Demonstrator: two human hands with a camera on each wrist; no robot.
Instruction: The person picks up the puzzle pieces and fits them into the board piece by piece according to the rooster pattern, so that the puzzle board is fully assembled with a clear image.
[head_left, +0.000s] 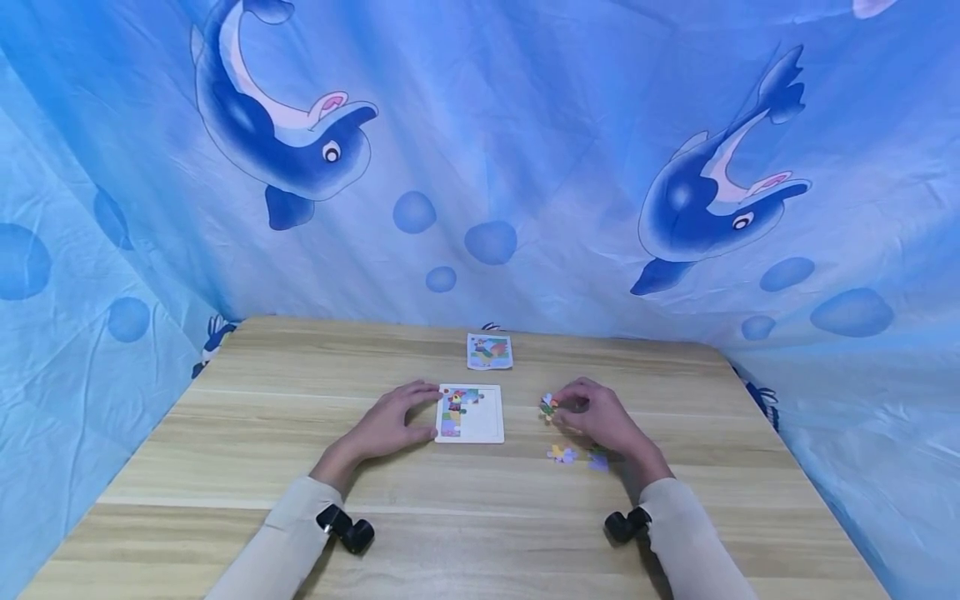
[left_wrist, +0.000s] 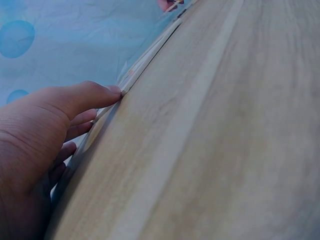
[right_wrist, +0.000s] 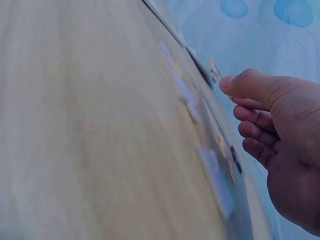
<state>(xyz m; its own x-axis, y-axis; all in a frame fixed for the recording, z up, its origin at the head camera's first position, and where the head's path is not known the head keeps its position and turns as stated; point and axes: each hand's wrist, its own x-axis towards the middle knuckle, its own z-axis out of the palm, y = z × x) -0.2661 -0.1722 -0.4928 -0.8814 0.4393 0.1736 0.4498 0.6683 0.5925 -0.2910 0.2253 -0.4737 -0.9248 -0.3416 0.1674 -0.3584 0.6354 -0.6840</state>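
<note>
A white square jigsaw tray (head_left: 483, 423) lies mid-table, with joined puzzle pieces along its left side and part of its top. My left hand (head_left: 390, 421) rests against the tray's left edge, thumb near the lower corner and fingers near the upper one; the left wrist view has the thumb tip on the rim. To the right of the tray, my right hand (head_left: 603, 421) pinches a colourful puzzle piece (head_left: 549, 407) between thumb and forefinger, above the table. In the right wrist view the piece (right_wrist: 214, 69) sticks out past the thumb, and the other fingers are curled in.
Below the right hand lie a yellow and purple puzzle piece (head_left: 562, 454) and a purple one (head_left: 598, 462), with more partly hidden by the hand. A picture card (head_left: 490, 352) of a bird lies behind the tray. A blue dolphin-print cloth (head_left: 525, 167) hangs beyond the wooden table (head_left: 465, 525).
</note>
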